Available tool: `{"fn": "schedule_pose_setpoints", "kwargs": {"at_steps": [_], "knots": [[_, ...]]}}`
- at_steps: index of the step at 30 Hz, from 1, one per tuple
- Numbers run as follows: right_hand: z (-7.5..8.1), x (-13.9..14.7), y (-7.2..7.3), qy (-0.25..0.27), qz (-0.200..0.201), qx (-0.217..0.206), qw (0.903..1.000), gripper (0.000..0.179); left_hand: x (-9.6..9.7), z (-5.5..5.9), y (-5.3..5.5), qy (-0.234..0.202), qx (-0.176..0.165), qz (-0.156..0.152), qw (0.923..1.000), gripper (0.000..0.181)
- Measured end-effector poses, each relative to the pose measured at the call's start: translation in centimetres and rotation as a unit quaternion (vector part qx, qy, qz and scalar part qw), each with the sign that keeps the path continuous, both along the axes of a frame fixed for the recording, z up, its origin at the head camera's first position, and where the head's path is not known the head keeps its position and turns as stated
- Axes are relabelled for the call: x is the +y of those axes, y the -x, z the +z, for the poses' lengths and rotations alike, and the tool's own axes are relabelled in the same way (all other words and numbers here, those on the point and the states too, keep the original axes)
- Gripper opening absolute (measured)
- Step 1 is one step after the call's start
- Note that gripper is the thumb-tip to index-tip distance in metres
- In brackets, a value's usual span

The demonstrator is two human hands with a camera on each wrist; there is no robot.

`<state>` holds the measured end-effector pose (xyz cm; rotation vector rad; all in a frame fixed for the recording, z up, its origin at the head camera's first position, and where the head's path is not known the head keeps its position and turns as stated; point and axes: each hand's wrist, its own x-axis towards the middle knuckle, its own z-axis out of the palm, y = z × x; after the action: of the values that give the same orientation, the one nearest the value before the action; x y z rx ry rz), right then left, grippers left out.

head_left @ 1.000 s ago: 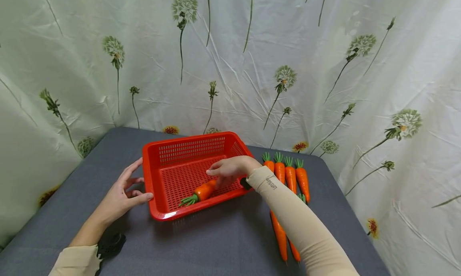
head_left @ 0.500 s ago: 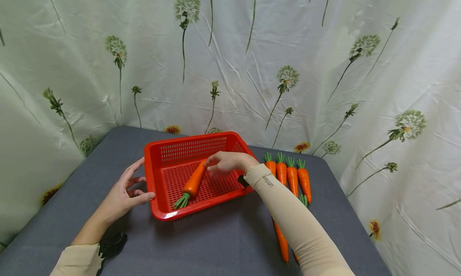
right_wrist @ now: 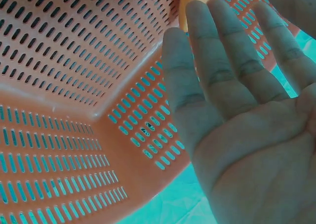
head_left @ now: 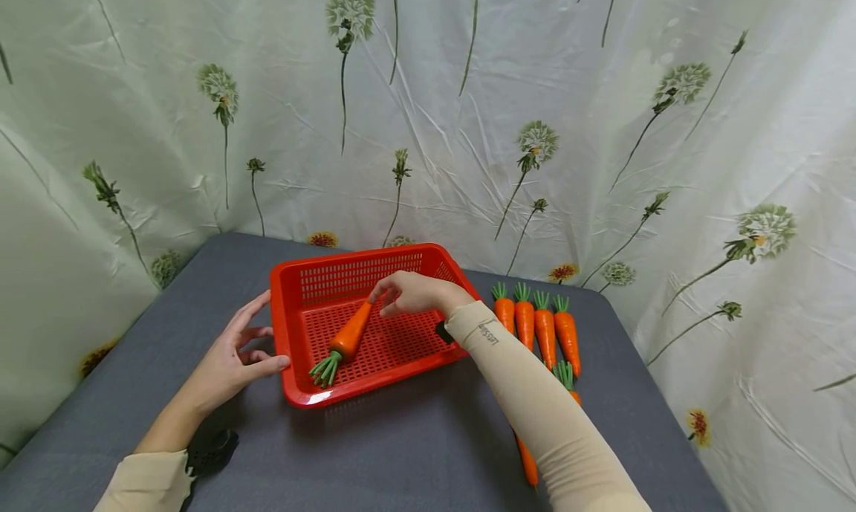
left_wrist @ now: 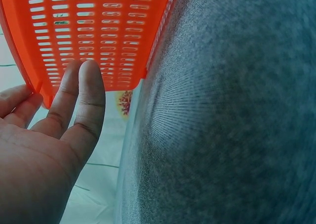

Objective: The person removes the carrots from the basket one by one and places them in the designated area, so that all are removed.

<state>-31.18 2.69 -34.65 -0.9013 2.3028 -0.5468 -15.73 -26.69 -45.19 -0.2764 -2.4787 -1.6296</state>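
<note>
A red plastic basket (head_left: 374, 382) with slotted walls rests on the grey table. Inside it, on the left, lies an orange carrot (head_left: 351, 332), its green top toward the front left corner. My right hand (head_left: 417, 293) reaches in over the basket, fingertips right at the carrot's thin end. The right wrist view shows that hand (right_wrist: 247, 125) with long, mostly straight fingers. Along the basket's left side my left hand (head_left: 230, 356) is spread, thumb on the rim and fingers touching the outside. In the left wrist view, its fingers (left_wrist: 89, 100) lie against the slotted wall.
Several carrots (head_left: 545, 334) lie in a row on the right of the table, tops toward the back. More carrots (head_left: 526, 460) lie nearer me, partly hidden by my right sleeve (head_left: 535, 393). A floral curtain (head_left: 435, 125) hangs behind the table (head_left: 374, 452).
The carrot in the basket has turned, its thin end now toward the back, and shifted left. My right hand has moved left and back with it. The left hand stays at the basket's side.
</note>
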Motion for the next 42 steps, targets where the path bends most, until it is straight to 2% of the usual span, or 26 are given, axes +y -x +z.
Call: {"fn": "schedule_pose_setpoints", "kwargs": {"at_steps": [9, 24, 28, 35, 42], "knots": [[-0.1, -0.6, 0.5, 0.01, -0.013, -0.002, 0.9999, 0.035, -0.2, 0.0, 0.1, -0.001, 0.002, 0.001, 1.0, 0.1], [-0.8, -2.6, 1.2, 0.021, 0.007, 0.024, 0.9995, 0.038, 0.0, 0.1, 0.2, -0.003, -0.001, -0.002, 1.0, 0.101], [-1.2, -3.5, 1.0, 0.01, 0.015, 0.034, 0.9992, 0.041, 0.0, 0.0, 0.2, -0.005, 0.0, -0.001, 1.0, 0.101], [-2.1, -4.5, 0.6, -0.038, 0.017, 0.063, 0.9971, 0.048, 0.1, 0.0, 0.3, -0.004, -0.003, 0.001, 1.0, 0.1], [-2.6, -5.0, 0.4, -0.057, 0.03, 0.067, 0.9957, 0.054, -0.1, 0.0, 0.3, -0.001, 0.001, 0.003, 1.0, 0.1]]}}
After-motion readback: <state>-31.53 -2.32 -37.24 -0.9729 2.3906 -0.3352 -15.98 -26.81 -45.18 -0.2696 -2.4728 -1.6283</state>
